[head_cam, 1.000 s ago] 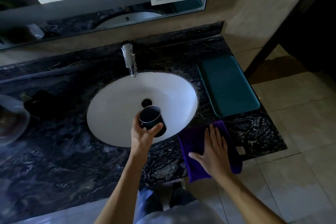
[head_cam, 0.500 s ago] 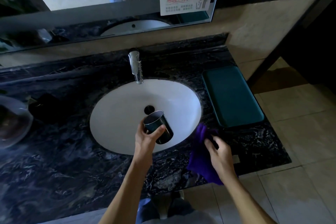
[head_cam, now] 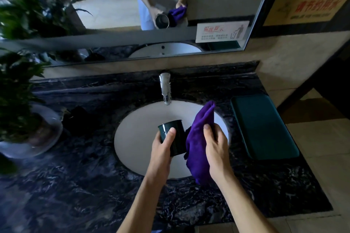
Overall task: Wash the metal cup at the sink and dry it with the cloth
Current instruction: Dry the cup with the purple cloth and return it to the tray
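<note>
My left hand (head_cam: 162, 144) grips the dark metal cup (head_cam: 175, 136) over the white oval sink (head_cam: 136, 132); the cup tilts with its mouth toward the upper left. In my right hand (head_cam: 216, 144) is the purple cloth (head_cam: 198, 142), bunched and hanging, and its left edge touches the cup's right side. The chrome tap (head_cam: 165, 89) stands at the back of the basin. No water is seen running from it.
The dark marble counter (head_cam: 75, 185) surrounds the sink. A dark green tray (head_cam: 263, 125) lies to the right, a potted plant (head_cam: 17, 100) in a glass bowl and a small dark object (head_cam: 79, 119) to the left. A mirror (head_cam: 151, 5) hangs behind.
My right hand has lifted the purple cloth off the counter edge and brought it left against the cup. The cup has stayed in my left hand over the basin. The view has tilted upward.
</note>
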Demonstrator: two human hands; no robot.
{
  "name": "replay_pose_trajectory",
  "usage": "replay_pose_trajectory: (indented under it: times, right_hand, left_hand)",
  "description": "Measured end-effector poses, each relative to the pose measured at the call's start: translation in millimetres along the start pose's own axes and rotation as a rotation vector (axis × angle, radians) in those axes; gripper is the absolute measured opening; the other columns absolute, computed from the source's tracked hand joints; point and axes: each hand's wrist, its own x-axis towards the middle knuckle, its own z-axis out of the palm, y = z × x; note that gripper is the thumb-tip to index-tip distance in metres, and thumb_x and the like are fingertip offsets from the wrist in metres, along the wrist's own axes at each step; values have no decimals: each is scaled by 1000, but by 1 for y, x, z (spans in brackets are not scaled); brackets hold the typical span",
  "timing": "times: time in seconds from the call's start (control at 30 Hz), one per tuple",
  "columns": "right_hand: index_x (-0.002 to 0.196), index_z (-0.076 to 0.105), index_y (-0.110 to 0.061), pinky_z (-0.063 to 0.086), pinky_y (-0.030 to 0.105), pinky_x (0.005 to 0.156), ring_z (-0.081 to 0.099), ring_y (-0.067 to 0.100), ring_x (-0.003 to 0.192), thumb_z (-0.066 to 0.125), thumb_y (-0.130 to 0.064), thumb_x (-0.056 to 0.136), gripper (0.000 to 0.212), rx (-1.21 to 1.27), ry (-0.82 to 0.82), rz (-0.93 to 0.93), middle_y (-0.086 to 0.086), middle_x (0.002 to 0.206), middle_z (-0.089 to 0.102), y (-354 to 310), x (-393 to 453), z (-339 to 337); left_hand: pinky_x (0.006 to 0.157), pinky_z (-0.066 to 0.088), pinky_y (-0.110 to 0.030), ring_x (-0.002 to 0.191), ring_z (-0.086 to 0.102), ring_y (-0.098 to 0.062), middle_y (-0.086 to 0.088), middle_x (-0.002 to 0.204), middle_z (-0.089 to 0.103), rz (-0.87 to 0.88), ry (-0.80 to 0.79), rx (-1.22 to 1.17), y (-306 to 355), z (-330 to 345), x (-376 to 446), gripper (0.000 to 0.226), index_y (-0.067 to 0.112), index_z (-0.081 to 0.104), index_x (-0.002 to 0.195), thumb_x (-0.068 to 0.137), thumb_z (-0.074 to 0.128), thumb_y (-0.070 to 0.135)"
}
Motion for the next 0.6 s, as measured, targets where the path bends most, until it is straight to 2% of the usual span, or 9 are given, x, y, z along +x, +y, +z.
replay_pose_trajectory:
  times: [0.1, 0.17, 0.23, 0.3, 0.4, 0.47, 0.53, 0.6]
  right_hand:
    - [106, 68, -42, 58, 29, 83, 73, 10, 98, 55, -45, 98, 15, 19, -99, -53, -13, 104, 76, -9, -7, 15]
    - [121, 66, -44, 56, 26, 95, 69, 5, 112, 55, -37, 103, 23, -4, -130, -91, -18, 117, 74, -13, -11, 25]
    - [133, 63, -37, 55, 35, 100, 68, 8, 117, 51, -29, 107, 30, 21, -156, -74, -14, 125, 73, -17, -12, 35]
    - [140, 60, -33, 54, 43, 103, 67, 11, 121, 51, -28, 107, 34, 40, -183, -39, -9, 131, 71, -17, -13, 42]
    - [147, 52, -34, 49, 34, 110, 59, 1, 128, 58, -31, 103, 44, -39, -250, -51, -14, 141, 63, -14, -13, 47]
    - [150, 48, -34, 48, 30, 109, 58, 0, 129, 59, -35, 101, 50, -48, -269, -44, -15, 142, 62, -12, -12, 50]
    - [147, 50, -30, 52, 32, 104, 63, 5, 124, 59, -41, 99, 50, -36, -241, -5, -10, 136, 67, -11, -8, 54]
    - [129, 63, -23, 59, 37, 91, 72, 14, 105, 57, -49, 98, 41, -51, -192, 55, -1, 114, 76, -13, -1, 57]
  left_hand:
    - [74, 64, -36, 97, 78, -31, -16, 112, 80, 25, 19, 13, 10, -4, 2, 57, 14, 70, 121, 85, 73, 58]
    - [79, 64, -42, 104, 78, -34, -15, 116, 79, 44, 12, 15, 12, -5, 2, 55, 16, 69, 124, 88, 71, 57]
    - [87, 64, -47, 106, 77, -33, -15, 116, 79, 38, 30, -5, 12, -3, 1, 59, 15, 64, 126, 87, 72, 58]
    - [86, 63, -47, 100, 77, -29, -13, 110, 78, 33, 62, -4, 14, -2, 1, 62, 13, 61, 122, 82, 74, 60]
    - [83, 63, -44, 93, 77, -28, -14, 104, 78, 48, 22, 3, 21, -5, 2, 50, 15, 69, 111, 86, 72, 58]
    - [79, 64, -45, 90, 77, -31, -18, 101, 79, 75, -23, 34, 25, -9, 3, 44, 14, 74, 107, 91, 69, 55]
    - [67, 63, -41, 77, 74, -29, -22, 91, 76, 81, -42, 67, 28, -10, 3, 47, 11, 75, 102, 91, 68, 56]
    - [63, 61, -38, 75, 72, -28, -30, 90, 73, 66, -48, 61, 28, -9, 2, 50, 7, 74, 102, 92, 67, 55]
